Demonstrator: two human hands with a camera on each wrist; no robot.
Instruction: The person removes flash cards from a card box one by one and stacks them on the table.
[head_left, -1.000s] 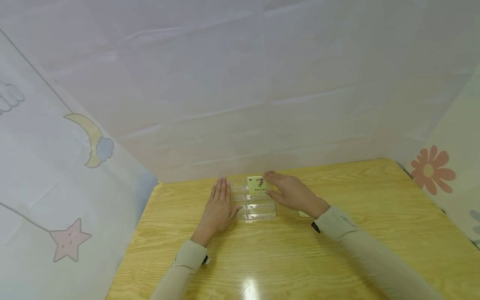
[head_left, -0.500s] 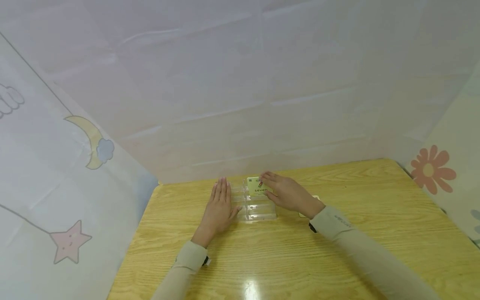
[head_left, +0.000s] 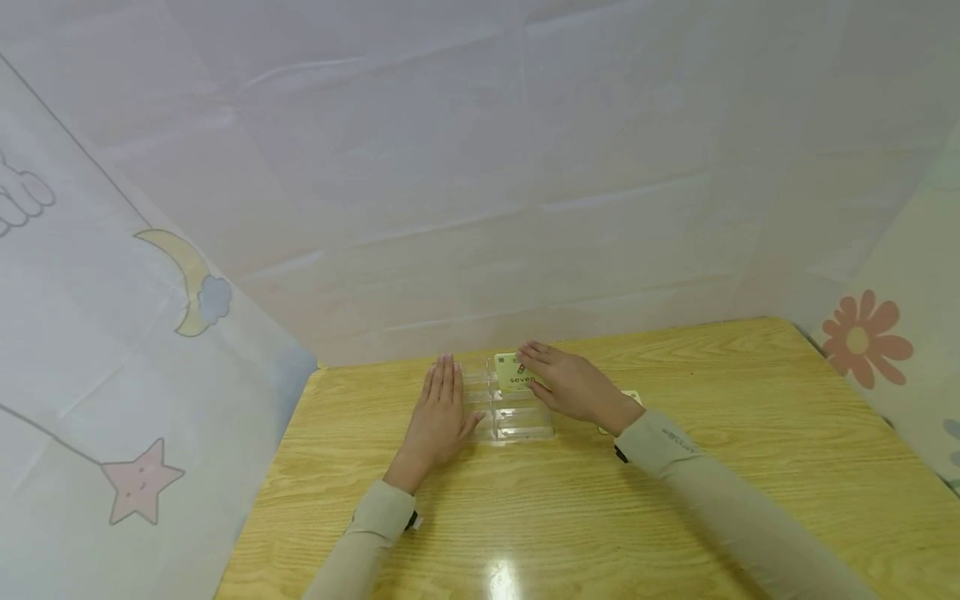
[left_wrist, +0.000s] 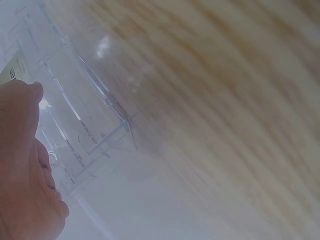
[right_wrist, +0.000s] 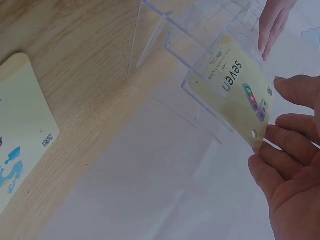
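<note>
A clear plastic rack with stepped slots (head_left: 522, 422) stands near the back of the table. In its back right slot a pale yellow flashcard printed "seven" (right_wrist: 240, 95) stands leaning. My right hand (head_left: 573, 387) is at that card's right side, fingertips (right_wrist: 260, 150) touching its edge and the thumb held apart from the fingers. My left hand (head_left: 438, 417) lies along the rack's left side, fingers straight and together, thumb spread toward the middle. The left wrist view shows that hand (left_wrist: 25, 160) beside the slots, with only a sliver of the card (left_wrist: 15, 70) visible.
A second flashcard (right_wrist: 25, 125) with a blue picture lies flat on the wooden table (head_left: 480, 500), partly hidden under the right wrist in the head view. A pale fabric backdrop (head_left: 480, 208) rises behind and at both sides.
My right hand has shifted slightly left across the "seven" card, covering more of its picture. More of the second card shows beside the wrist. The left hand stays in place.
</note>
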